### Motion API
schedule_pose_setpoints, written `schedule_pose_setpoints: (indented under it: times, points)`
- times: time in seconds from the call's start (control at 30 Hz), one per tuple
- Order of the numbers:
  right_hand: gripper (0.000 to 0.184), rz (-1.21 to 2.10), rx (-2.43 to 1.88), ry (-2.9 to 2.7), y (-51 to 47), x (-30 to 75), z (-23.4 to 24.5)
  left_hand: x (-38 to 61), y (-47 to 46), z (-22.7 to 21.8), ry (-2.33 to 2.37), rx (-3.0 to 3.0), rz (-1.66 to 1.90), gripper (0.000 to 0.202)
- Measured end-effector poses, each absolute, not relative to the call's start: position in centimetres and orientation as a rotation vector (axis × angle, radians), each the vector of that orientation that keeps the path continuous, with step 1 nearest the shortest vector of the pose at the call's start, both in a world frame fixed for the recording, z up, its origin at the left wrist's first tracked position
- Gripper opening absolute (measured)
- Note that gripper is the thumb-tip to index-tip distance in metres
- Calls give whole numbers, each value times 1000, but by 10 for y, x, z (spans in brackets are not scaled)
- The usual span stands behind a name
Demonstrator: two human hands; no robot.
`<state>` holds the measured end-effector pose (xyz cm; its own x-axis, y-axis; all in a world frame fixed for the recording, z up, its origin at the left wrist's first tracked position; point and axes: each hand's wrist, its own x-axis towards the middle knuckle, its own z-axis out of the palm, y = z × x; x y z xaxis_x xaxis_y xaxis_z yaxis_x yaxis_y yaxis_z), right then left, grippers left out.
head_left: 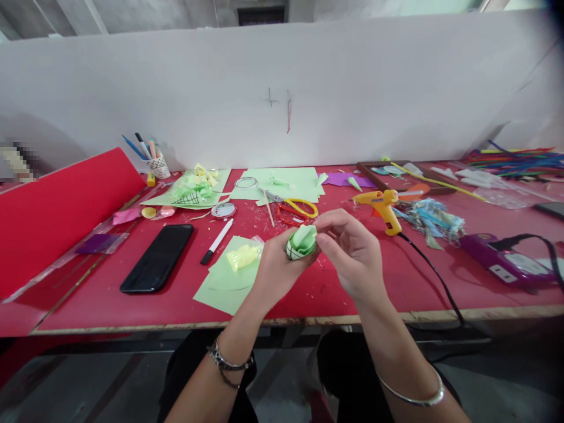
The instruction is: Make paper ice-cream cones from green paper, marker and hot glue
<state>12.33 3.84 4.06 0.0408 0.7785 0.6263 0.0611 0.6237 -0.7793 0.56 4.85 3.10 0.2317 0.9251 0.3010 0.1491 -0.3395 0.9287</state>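
In my left hand is a small paper cone with white and black grid lines round its side and light green paper folds at its top. The fingers of that hand wrap round its body, so its lower end is hidden. My right hand pinches the right edge of the green folds between thumb and forefinger. Beneath my left wrist lie light green paper sheets with a pale yellow piece on them. Just beyond my hands rest yellow-and-red-handled scissors.
A yellow glue gun with a black cord stands right of my hands, near a purple power strip. Left are a black phone, a marker and a pen cup. A white board closes off the back.
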Motion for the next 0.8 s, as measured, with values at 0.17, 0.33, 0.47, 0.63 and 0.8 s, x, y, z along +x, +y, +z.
schedule_pose_setpoints:
  times: [0.17,0.33,0.47,0.63,0.8]
  points:
    - [7,652,-745,-1454,39,124,41,6,47,33,991,1622,1163,17]
    - [9,652,-805,-1390,40,125,40,5,49,33,942,1546,1138,18]
    - [11,624,-887,-1365,43,131,38,2,54,31,928,1409,1132,21]
    - [15,592,-915,-1554,48,136,36,-1,59,27,859,1205,1161,19]
    - [21,443,-922,-1679,49,134,35,-4,60,24,780,1184,1087,18]
